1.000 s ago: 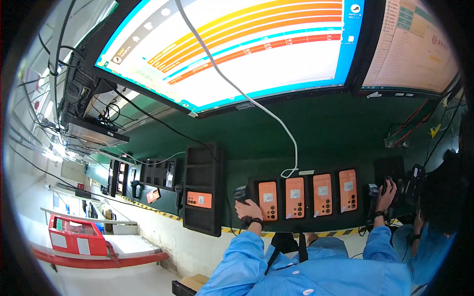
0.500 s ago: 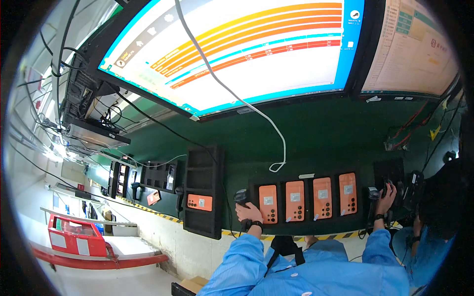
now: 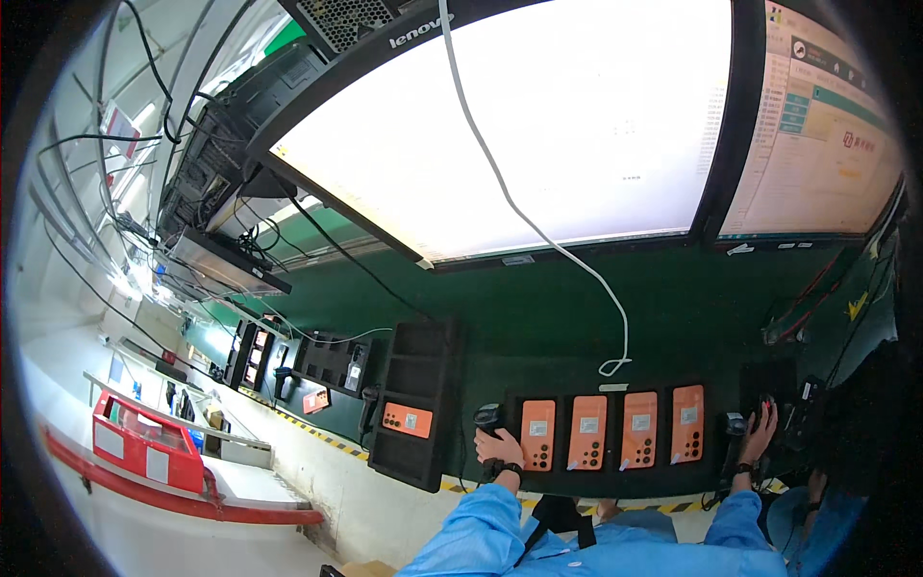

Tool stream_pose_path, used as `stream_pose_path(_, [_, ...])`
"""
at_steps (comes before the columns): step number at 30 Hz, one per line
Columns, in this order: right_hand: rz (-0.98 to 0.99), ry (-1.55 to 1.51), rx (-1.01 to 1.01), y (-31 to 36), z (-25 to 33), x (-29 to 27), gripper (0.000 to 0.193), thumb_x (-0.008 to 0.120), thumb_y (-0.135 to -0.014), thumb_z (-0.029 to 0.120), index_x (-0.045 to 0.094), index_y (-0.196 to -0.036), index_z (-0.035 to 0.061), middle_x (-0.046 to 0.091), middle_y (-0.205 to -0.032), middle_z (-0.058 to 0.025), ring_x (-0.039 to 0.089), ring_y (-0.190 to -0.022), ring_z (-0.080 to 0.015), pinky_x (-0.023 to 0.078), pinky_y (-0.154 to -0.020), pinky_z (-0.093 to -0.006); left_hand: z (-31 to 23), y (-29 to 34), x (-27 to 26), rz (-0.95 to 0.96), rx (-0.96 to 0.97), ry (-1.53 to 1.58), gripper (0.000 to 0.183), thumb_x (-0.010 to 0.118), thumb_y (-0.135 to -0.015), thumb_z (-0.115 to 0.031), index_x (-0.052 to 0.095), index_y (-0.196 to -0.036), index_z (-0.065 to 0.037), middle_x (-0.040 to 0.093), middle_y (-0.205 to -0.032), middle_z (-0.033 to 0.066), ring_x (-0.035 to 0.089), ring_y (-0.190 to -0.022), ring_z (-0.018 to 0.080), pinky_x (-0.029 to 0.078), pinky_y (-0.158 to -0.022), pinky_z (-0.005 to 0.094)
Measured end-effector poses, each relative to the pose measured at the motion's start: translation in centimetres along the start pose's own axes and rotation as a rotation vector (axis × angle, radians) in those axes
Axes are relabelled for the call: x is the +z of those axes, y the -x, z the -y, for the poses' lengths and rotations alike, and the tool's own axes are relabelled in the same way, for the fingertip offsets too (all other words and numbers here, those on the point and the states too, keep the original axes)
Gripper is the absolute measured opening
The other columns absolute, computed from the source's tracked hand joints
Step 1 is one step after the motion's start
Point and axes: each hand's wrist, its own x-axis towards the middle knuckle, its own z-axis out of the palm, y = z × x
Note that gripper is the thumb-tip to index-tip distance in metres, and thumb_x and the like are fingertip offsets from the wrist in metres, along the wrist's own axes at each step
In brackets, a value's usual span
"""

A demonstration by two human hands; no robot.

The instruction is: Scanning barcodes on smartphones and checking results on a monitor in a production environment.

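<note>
My left hand [image 3: 497,448] is closed round a black handheld barcode scanner [image 3: 488,417], at the left end of a row of phones. My right hand [image 3: 759,434] rests over a dark computer mouse [image 3: 766,402], most of which its fingers hide. Between my hands, several orange phones lie back up in a black tray: one phone [image 3: 538,436] beside my left hand, two [image 3: 587,433] [image 3: 639,430] in the middle, and another [image 3: 687,424] toward the right. Each bears a white label. A second black scanner [image 3: 735,425] stands just left of my right hand.
A large monitor [image 3: 538,135] and a second screen [image 3: 817,135] stand behind the green bench [image 3: 538,317]. A white cable [image 3: 567,252] hangs down in front. Left of me, a black compartment tray [image 3: 413,462] holds an orange phone [image 3: 407,420]. A person's dark shape [image 3: 860,423] is at right.
My view has tilted upward, so the bench sits lower in the picture. The large monitor has gone from coloured rows to a mostly white page. Both hands stay beside the same things.
</note>
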Motion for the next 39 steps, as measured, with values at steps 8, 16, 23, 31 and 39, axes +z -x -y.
stream_pose_path(8, [0.026, -0.067, 0.066, -0.1, 1.3, -0.5, 0.042, 0.054, -0.09, 0.005, 0.049, -0.131, 0.0114, 0.039, -0.141, -0.0121, 0.039, -0.129, -0.0308, 0.035, -0.106, -0.0415, 0.0, 0.0, -0.1, 0.002, 0.009, 0.002, 0.051, 0.047, -0.084, -0.029, 0.044, -0.126, -0.001, 0.054, -0.114, 0.0189, 0.055, -0.101, 0.0351, 0.042, -0.085, 0.0475])
stream_pose_path(16, [0.026, -0.067, 0.034, -0.2, 1.5, -0.9, 0.044, 0.054, -0.089, 0.001, 0.049, -0.131, 0.0108, 0.04, -0.14, -0.0124, 0.039, -0.129, -0.0302, 0.035, -0.107, -0.0402, -0.1, 0.0, -0.5, 0.003, 0.0, 0.007, 0.05, 0.047, -0.085, -0.029, 0.043, -0.126, -0.001, 0.054, -0.114, 0.0191, 0.055, -0.101, 0.0355, 0.042, -0.087, 0.0475])
stream_pose_path(23, [-0.001, -0.03, 0.021, -0.1, 1.2, -0.6, 0.042, 0.053, -0.089, 0.002, 0.048, -0.13, 0.0102, 0.04, -0.14, -0.0134, 0.04, -0.128, -0.0305, 0.036, -0.105, -0.0407, 0.0, 0.0, -0.1, -0.006, 0.017, 0.01, 0.051, 0.047, -0.084, -0.029, 0.044, -0.126, 0.0, 0.054, -0.114, 0.0191, 0.055, -0.101, 0.0357, 0.042, -0.086, 0.0475])
stream_pose_path(31, [-0.022, 0.034, 0.031, 0.0, 0.6, -0.2, 0.039, 0.052, -0.09, 0.003, 0.049, -0.128, 0.0093, 0.04, -0.138, -0.0151, 0.041, -0.126, -0.0319, 0.037, -0.104, -0.0413, -0.2, 0.1, -0.6, -0.012, 0.01, -0.002, 0.051, 0.046, -0.085, -0.029, 0.043, -0.126, 0.0, 0.054, -0.114, 0.0196, 0.055, -0.101, 0.0357, 0.042, -0.086, 0.0476])
stream_pose_path(39, [-0.039, 0.034, 0.059, 0.3, -0.2, 0.3, 0.035, 0.054, -0.088, 0.007, 0.052, -0.123, 0.0079, 0.044, -0.133, -0.0152, 0.044, -0.121, -0.033, 0.037, -0.101, -0.0428, -0.3, 0.1, -0.9, 0.03, 0.001, -0.01, 0.051, 0.046, -0.086, -0.029, 0.043, -0.127, 0.001, 0.053, -0.115, 0.0201, 0.055, -0.102, 0.0357, 0.043, -0.087, 0.0473])
